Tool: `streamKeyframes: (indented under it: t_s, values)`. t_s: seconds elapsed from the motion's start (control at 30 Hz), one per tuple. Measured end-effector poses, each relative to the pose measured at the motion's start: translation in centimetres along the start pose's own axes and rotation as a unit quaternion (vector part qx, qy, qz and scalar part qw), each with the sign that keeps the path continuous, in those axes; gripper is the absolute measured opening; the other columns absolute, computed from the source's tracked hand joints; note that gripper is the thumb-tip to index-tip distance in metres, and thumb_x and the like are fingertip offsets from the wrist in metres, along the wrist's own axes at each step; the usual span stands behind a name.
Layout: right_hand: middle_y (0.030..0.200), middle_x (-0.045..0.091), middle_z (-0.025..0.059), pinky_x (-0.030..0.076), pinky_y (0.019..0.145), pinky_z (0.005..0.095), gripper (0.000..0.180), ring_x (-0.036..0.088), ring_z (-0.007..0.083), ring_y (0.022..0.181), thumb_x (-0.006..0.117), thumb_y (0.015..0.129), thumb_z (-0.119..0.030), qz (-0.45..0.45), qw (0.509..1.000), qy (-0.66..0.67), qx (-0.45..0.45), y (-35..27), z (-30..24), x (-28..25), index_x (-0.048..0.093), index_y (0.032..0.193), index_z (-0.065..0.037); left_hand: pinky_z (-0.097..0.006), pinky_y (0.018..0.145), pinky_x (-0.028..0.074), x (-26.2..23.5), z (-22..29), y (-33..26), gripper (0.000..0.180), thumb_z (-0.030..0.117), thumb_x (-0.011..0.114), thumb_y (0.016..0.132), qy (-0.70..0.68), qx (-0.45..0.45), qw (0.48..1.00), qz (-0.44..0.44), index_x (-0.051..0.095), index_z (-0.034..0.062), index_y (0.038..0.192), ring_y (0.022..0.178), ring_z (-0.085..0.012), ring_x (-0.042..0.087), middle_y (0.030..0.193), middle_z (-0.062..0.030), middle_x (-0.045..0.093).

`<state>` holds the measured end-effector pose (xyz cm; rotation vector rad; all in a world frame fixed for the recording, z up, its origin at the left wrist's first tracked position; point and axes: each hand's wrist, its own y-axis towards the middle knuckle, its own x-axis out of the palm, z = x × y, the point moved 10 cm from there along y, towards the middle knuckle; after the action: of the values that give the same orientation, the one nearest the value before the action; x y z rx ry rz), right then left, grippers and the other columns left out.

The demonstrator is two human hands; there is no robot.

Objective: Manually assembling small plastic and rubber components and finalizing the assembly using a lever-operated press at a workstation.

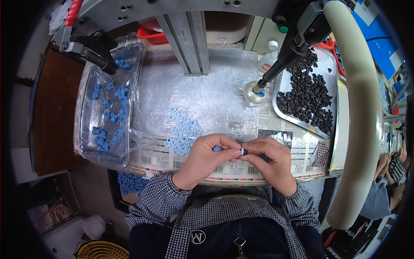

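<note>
Both hands meet at table edge: left hand [206, 154] pinching blue ring [217, 148], right hand [269, 155] pinching small black part [244, 151]

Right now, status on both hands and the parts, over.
Left hand pinching a small blue ring. Right hand pinching a small dark part, fingertips meeting. Loose blue rings lie just beyond the hands. Nothing between them.

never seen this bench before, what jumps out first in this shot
At bottom centre, the left hand and right hand meet, pinching a small blue ring and a small black piece. Loose pale blue rubber rings lie just beyond them, and a metal tray of black rubber parts sits at upper right.
</note>
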<state>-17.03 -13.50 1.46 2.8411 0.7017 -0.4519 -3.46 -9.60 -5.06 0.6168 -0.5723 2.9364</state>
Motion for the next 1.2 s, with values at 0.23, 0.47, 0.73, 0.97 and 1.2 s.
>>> streamKeyframes:
  t_s: [0.23, 0.47, 0.73, 0.97, 1.2]
  values:
    - [0.104, 0.073, 0.0126, 0.059, 0.078, 0.0294, 0.025, 0.073, 0.0205, 0.090, 0.079, 0.085, -0.005, -0.038, 0.998, -0.034, -0.033, 0.0, -1.0, 0.1, 0.074, 0.109, -0.002, -0.024, 0.075, 0.056, 0.3, 1.5, -0.9, 0.009, -0.002, 0.072, 0.090, 0.048, 0.038, 0.998, 0.029, 0.071, -0.0028, 0.099, 0.081, -0.0133, 0.069, 0.092, -0.0089, 0.072]
    - [0.103, 0.067, 0.0104, 0.056, 0.078, 0.0249, 0.031, 0.067, 0.0146, 0.090, 0.078, 0.080, 0.006, -0.001, 0.997, 0.053, 0.057, 0.1, 0.9, -1.3, 0.071, 0.110, 0.003, -0.028, 0.081, 0.056, -1.3, 0.6, 0.2, 0.043, 0.034, 0.040, 0.111, -0.184, -0.027, 0.982, -0.019, 0.056, -0.0024, 0.129, 0.097, -0.0193, 0.068, 0.114, -0.0165, 0.067]
    - [0.103, 0.064, 0.0078, 0.053, 0.078, 0.0232, 0.030, 0.062, 0.0113, 0.087, 0.075, 0.080, 0.009, 0.141, 0.984, 0.029, 0.101, -1.5, 3.0, -5.7, 0.070, 0.109, 0.003, -0.038, 0.113, 0.045, 0.3, 1.1, 0.4, 0.037, 0.020, 0.041, 0.110, -0.183, -0.037, 0.981, -0.050, 0.043, -0.0017, 0.140, 0.136, -0.0289, 0.049, 0.136, -0.0208, 0.054]
    - [0.101, 0.060, 0.0056, 0.050, 0.077, 0.0227, 0.029, 0.060, 0.0096, 0.085, 0.076, 0.080, 0.007, 0.097, 0.993, -0.025, 0.054, -1.6, 2.9, -8.8, 0.069, 0.108, 0.003, -0.034, 0.108, 0.051, 0.6, 1.2, 0.2, 0.038, -0.008, 0.056, 0.098, -0.016, 0.040, 0.997, -0.058, 0.045, 0.0008, 0.133, 0.128, -0.0269, 0.058, 0.133, -0.0184, 0.057]
    - [0.097, 0.060, 0.0044, 0.050, 0.075, 0.0228, 0.028, 0.059, 0.0093, 0.081, 0.078, 0.080, 0.005, 0.094, 0.978, -0.179, 0.050, -3.4, 4.9, -10.7, 0.070, 0.107, 0.002, -0.030, 0.096, 0.059, 0.9, 1.2, 0.5, 0.030, -0.010, 0.063, 0.093, 0.005, 0.027, 0.997, -0.068, 0.051, -0.0017, 0.120, 0.111, -0.0224, 0.069, 0.125, -0.0189, 0.063]
